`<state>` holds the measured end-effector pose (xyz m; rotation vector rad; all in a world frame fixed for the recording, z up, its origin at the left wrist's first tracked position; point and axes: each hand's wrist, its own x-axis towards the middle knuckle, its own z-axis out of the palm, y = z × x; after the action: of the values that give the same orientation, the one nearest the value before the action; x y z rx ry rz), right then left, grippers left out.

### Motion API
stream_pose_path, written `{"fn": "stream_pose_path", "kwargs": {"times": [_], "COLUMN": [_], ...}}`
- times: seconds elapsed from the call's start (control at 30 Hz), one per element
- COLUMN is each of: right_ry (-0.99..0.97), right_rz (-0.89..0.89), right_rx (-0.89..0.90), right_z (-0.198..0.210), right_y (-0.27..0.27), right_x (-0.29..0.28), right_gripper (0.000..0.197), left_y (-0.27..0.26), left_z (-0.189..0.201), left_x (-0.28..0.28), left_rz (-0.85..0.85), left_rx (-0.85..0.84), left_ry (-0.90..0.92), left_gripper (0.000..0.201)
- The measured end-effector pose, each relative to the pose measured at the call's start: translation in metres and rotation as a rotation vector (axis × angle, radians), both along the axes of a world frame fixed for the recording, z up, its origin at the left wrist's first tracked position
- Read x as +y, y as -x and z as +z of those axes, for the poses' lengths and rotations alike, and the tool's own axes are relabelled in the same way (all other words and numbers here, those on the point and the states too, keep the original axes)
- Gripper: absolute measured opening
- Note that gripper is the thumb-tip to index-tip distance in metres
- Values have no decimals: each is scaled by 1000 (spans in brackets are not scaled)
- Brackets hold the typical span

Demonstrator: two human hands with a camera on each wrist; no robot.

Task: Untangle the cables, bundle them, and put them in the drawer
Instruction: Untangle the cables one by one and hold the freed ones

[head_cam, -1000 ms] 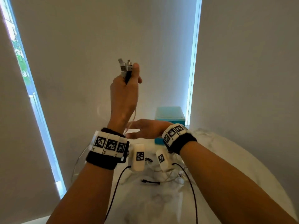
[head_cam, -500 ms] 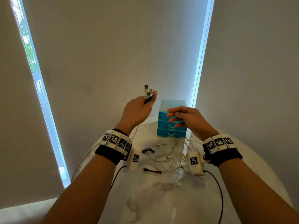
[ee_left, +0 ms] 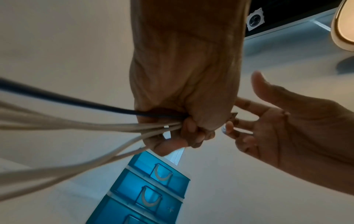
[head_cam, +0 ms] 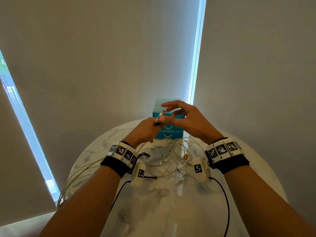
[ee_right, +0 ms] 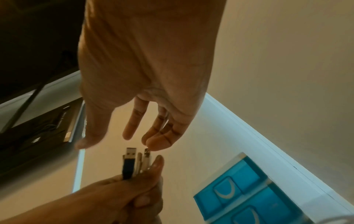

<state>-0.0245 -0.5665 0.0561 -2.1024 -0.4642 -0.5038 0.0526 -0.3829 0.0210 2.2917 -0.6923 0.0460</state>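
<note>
My left hand (head_cam: 147, 130) grips a bunch of cable ends, several white and one black (ee_left: 80, 122); their USB plugs (ee_right: 134, 157) stick up out of the fist (ee_right: 132, 195). My right hand (head_cam: 184, 120) hovers just right of the plugs with fingers spread and straight (ee_right: 153, 128), a fingertip at one plug tip (ee_right: 147, 150). A tangle of white cables (head_cam: 172, 158) lies on the round marble table (head_cam: 153, 211) under both hands. The blue three-drawer box (head_cam: 171, 132) stands behind, drawers closed (ee_left: 153, 186).
Cable loops (head_cam: 77, 177) hang off the table's left edge. A short black cable piece (head_cam: 144, 154) lies by my left wrist. Black wrist-camera leads (head_cam: 225, 202) trail across the near table. Grey blinds close in behind the table.
My left hand has come down from high up to just above the drawer box, still holding the plugs. My right hand rose from the tangle and now meets the plug tips.
</note>
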Motion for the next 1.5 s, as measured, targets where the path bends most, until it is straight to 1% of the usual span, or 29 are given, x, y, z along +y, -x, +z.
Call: {"fn": "stream_pose_path", "kwargs": {"times": [0.07,0.13,0.17,0.23,0.27,0.37,0.4,0.43,0.5,0.57,0.6,0.63,0.7,0.77,0.8,0.87,0.9,1.0,1.07,1.1,1.13,1.2,1.27,1.3,1.33,1.37,1.4,1.43,1.5], "right_ry": [93,71,42,13,45,318,365,361,255,143,136,177,420,695,769,835,872,949,938,880,772,448,97,-112,-347,-576,-740,-808,-739], "right_rz": [-55,-141,-170,-182,-167,-75,-51,-42,-90,-165,-180,-158,-29,79,105,125,125,123,122,102,66,-62,-240,-291,-286,-222,-139,-82,-72], "right_rx": [-71,-113,-130,-125,-89,-10,9,24,14,15,44,103,261,384,428,502,529,584,540,503,454,301,71,-38,-122,-168,-189,-198,-202], "right_z": [0,-1,-2,-2,-1,11,17,24,30,20,9,-6,-40,-65,-73,-83,-85,-90,-85,-81,-74,-59,-37,-24,-10,4,16,24,28], "right_y": [-2,-6,-7,-8,-9,-11,-11,-11,-14,-14,-13,-13,-11,-6,-5,-5,-6,-8,-8,-10,-12,-18,-20,-17,-14,-9,-4,-2,1], "right_x": [6,9,12,20,25,37,38,37,29,23,24,27,38,53,58,64,65,62,55,48,39,19,0,-8,-16,-22,-27,-31,-33], "right_gripper": [32,26,27,39,44,50,50,50,51,48,43,37,27,32,40,49,48,33,19,14,12,9,12,13,16,20,24,26,23], "left_y": [0,4,7,8,8,7,5,3,-3,-7,-8,-10,-10,-10,-10,-8,-7,-5,-3,-2,-1,1,2,4,5,7,7,9,12], "left_z": [-2,-1,1,8,12,22,25,27,32,33,32,30,25,22,21,21,20,15,14,13,13,14,16,17,19,19,19,18,15], "left_x": [-2,-3,-3,-1,1,8,12,18,29,41,45,49,52,52,51,50,50,49,47,46,45,44,43,41,39,37,33,30,24], "left_rz": [19,22,36,67,71,51,53,68,120,162,175,184,198,186,174,161,160,154,138,132,131,139,153,161,164,160,152,142,108], "left_rx": [-89,-106,-116,-135,-134,-144,-148,-156,-163,-136,-119,-109,-86,-55,-45,-44,-44,-28,-33,-44,-56,-78,-89,-94,-106,-123,-139,-146,-148], "left_ry": [-43,-17,11,61,72,14,-1,8,58,83,82,75,53,62,66,71,78,93,93,92,95,122,181,204,216,223,230,245,280], "left_gripper": [41,45,46,45,44,33,32,35,45,50,52,53,52,51,51,50,50,50,51,51,51,52,52,52,52,51,50,49,48]}}
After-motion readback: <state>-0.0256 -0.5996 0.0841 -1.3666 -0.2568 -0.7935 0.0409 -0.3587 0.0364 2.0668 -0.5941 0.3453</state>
